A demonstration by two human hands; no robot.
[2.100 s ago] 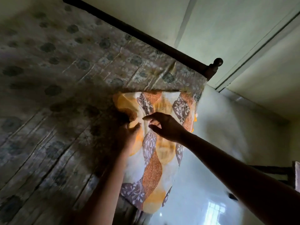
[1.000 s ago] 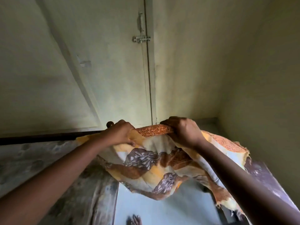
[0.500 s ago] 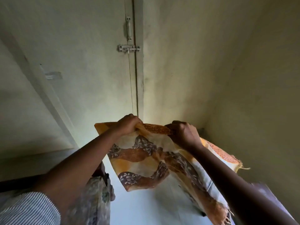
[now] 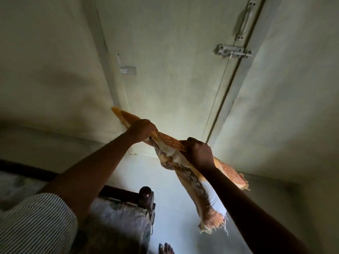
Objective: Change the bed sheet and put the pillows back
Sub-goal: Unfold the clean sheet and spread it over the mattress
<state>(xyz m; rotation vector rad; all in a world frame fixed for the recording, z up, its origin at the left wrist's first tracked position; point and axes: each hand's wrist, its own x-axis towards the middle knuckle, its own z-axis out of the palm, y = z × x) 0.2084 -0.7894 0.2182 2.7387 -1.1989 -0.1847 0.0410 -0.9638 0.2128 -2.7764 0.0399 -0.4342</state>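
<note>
An orange, white and brown patterned cloth [image 4: 190,177] hangs in the air in front of me, bunched along its top edge. My left hand [image 4: 142,130] grips that edge on the left and my right hand [image 4: 199,152] grips it on the right, both fists closed around the fabric. The rest of the cloth droops down to frayed ends near the floor. The bed corner [image 4: 121,217], covered in a grey flowered sheet, lies below my left arm. No pillows are in view.
A dark wooden bedpost knob [image 4: 145,192] stands at the bed corner. A pale door [image 4: 174,70] with a slide bolt [image 4: 232,52] faces me. My bare foot [image 4: 166,249] rests on the light floor [image 4: 176,180]. Walls close in on the left and right.
Since two seconds ago I have taken the cloth off the bed and turned towards the door. Both hands now hold its top edge, and the cloth has bunched narrower and tilted.
</note>
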